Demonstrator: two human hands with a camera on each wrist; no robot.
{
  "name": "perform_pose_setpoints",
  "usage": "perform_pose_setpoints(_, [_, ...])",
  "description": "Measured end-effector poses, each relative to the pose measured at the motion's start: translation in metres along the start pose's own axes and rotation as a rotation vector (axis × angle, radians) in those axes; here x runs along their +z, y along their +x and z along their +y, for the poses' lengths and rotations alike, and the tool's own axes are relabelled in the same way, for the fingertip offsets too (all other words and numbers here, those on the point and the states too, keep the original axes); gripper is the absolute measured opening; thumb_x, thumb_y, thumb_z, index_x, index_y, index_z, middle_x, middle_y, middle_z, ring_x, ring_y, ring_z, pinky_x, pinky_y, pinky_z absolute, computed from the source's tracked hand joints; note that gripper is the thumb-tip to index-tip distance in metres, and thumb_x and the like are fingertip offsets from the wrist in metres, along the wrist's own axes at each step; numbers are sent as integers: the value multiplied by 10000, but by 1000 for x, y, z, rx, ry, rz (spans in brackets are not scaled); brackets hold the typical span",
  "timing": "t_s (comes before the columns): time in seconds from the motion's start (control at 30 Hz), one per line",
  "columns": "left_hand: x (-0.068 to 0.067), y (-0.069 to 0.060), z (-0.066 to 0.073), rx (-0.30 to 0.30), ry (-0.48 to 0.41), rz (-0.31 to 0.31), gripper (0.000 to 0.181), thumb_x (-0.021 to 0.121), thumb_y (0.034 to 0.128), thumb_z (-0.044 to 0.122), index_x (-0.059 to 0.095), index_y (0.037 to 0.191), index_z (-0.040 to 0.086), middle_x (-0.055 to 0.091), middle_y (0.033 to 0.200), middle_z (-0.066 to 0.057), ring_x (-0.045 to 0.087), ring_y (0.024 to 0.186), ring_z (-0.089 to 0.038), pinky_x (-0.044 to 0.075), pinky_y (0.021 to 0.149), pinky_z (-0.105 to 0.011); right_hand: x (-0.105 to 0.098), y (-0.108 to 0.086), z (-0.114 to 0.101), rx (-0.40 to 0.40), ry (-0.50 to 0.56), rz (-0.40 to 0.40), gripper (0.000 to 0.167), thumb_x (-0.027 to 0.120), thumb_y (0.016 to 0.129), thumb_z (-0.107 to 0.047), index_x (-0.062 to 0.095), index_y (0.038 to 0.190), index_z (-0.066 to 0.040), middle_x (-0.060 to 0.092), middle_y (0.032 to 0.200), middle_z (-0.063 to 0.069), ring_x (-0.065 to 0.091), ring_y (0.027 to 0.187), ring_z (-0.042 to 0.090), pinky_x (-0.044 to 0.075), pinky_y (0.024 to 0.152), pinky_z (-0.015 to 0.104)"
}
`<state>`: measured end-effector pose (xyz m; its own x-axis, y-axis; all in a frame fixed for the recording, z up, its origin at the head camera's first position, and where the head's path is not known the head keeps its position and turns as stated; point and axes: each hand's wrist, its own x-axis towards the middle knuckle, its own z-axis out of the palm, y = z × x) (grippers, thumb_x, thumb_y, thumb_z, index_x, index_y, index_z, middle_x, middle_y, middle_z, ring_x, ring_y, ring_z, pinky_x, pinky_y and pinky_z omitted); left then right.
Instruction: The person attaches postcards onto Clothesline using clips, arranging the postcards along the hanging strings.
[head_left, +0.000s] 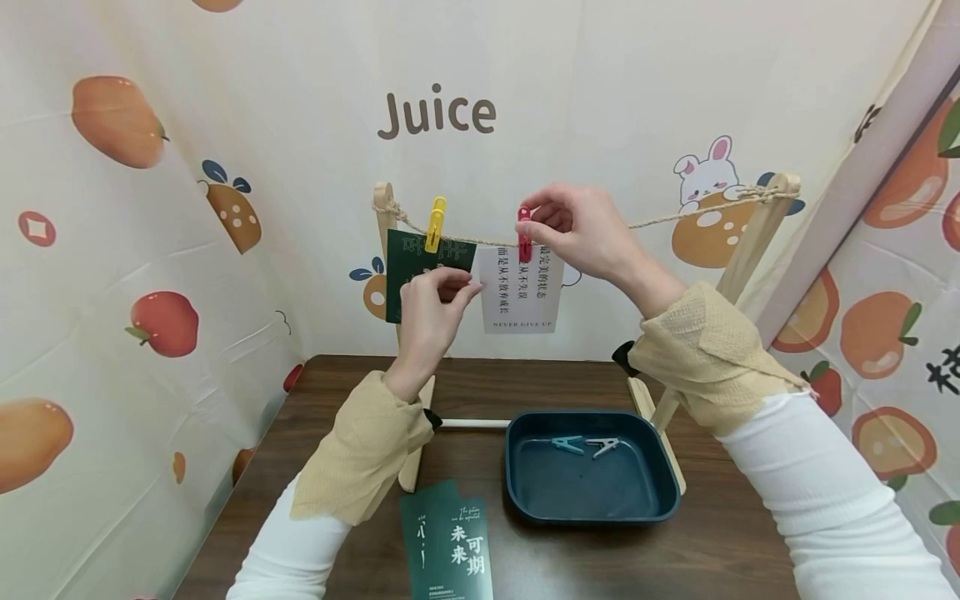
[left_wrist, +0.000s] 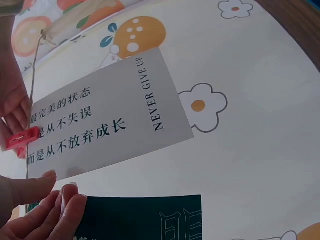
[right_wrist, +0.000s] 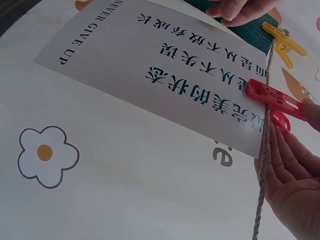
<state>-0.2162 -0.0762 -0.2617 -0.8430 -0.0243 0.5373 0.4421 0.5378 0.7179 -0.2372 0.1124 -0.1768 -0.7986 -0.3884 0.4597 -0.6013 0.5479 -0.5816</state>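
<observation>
In the head view my right hand (head_left: 581, 229) pinches the handle end of a red clothespin (head_left: 525, 237). The clothespin sits over the rope (head_left: 663, 220) at the top of a white printed card (head_left: 519, 312), which hangs down. My left hand (head_left: 435, 312) is in front of a dark green card (head_left: 397, 287), near the white card's left edge. Thumb and fingertips (left_wrist: 70, 192) stand slightly apart in the left wrist view, with nothing seen between them. A yellow clothespin (head_left: 436, 225) clips the green card to the rope. The right wrist view shows the red clothespin (right_wrist: 275, 97) across the rope.
Wooden posts (head_left: 753, 242) hold up the rope. On the brown table (head_left: 352, 467) stands a dark blue tray (head_left: 517, 492) with a blue clothespin (head_left: 567, 444) and a white one (head_left: 602, 447). Green cards (head_left: 450, 542) lie overlapping at the front. A fruit-printed curtain (head_left: 300, 100) hangs behind.
</observation>
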Motion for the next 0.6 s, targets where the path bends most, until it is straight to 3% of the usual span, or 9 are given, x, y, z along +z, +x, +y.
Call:
perform_pose_setpoints(0.47, [-7, -23, 7, 7, -10, -14, 199, 652, 807, 116, 639, 971, 4, 628, 808, -66, 562, 676, -146, 483, 592, -260, -1, -5, 7, 18, -37, 1, 321, 625, 834, -182, 556, 1102, -19, 615, 913, 89, 572, 767, 175, 453, 707, 306])
perform_pose_setpoints(0.6, [-7, -32, 10, 20, -10, -26, 216, 660, 800, 111, 633, 986, 4, 633, 817, -63, 563, 671, -146, 481, 598, -257, -2, -8, 10, 26, -28, 37, 321, 617, 838, -160, 549, 1109, 0, 608, 933, 105, 566, 795, 194, 450, 740, 309])
